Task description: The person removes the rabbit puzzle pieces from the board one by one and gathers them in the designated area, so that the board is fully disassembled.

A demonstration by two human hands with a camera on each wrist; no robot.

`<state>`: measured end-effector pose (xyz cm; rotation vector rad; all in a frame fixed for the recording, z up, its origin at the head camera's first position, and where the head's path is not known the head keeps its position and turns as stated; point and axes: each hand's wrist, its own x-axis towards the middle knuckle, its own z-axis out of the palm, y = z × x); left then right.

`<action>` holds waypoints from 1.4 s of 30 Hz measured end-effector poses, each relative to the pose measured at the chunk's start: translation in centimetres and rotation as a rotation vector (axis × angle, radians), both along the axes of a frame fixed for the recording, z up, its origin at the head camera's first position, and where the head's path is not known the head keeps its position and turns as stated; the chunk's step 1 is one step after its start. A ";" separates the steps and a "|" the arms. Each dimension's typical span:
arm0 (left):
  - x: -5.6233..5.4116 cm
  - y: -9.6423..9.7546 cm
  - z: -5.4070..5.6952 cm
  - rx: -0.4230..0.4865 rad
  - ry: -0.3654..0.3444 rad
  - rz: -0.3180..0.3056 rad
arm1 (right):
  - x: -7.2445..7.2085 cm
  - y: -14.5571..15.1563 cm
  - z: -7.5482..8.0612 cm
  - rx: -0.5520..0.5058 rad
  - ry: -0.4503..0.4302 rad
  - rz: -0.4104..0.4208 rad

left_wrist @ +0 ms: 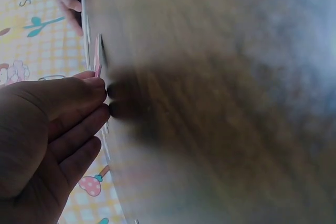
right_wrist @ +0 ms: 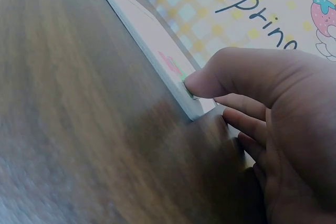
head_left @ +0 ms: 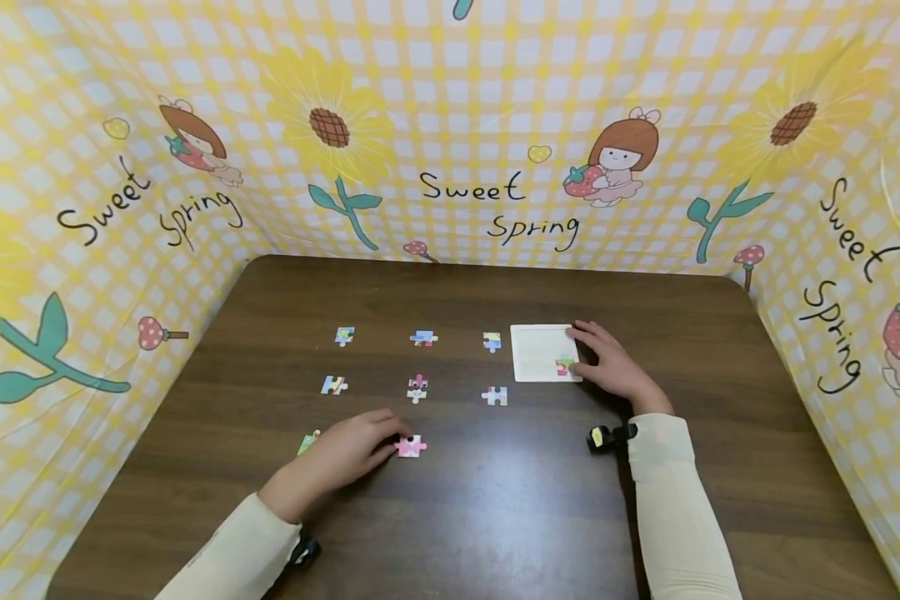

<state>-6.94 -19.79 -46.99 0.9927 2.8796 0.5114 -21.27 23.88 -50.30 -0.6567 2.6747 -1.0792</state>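
Note:
A pink jigsaw piece (head_left: 411, 447) is pinched at its left side by my left hand (head_left: 356, 446). In the left wrist view this piece (left_wrist: 97, 56) is seen nearly edge-on at the fingertips, tilted up from the table. My right hand (head_left: 611, 362) holds the right edge of a white square puzzle tray (head_left: 536, 354), fingers at the far corner and thumb at the near one. One pink-and-green piece (head_left: 564, 367) lies in the tray's near right corner, and the right thumb overlaps it in the right wrist view.
Loose jigsaw pieces lie in rows left of the tray, including a pink face piece (head_left: 417, 388) and a blue-edged piece (head_left: 495, 396). A green piece (head_left: 307, 442) is partly hidden by the left hand. Patterned cloth (head_left: 465, 125) walls the brown table (head_left: 495, 517).

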 end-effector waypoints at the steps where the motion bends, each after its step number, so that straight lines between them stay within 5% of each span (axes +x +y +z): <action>1: 0.0 0.0 0.0 -0.007 0.007 -0.004 | 0.0 0.0 0.0 0.002 0.001 -0.001; 28: 0.5 0.4 -0.4 -0.035 0.035 0.021 | 0.2 0.2 -0.6 -0.016 0.014 -0.006; 38: 0.2 0.7 0.7 -0.050 -0.027 0.019 | 0.0 0.4 -0.6 -0.018 0.026 0.001; 42: -0.5 1.6 1.6 -0.048 -0.001 0.017 | 0.0 0.4 -0.3 -0.034 0.021 0.016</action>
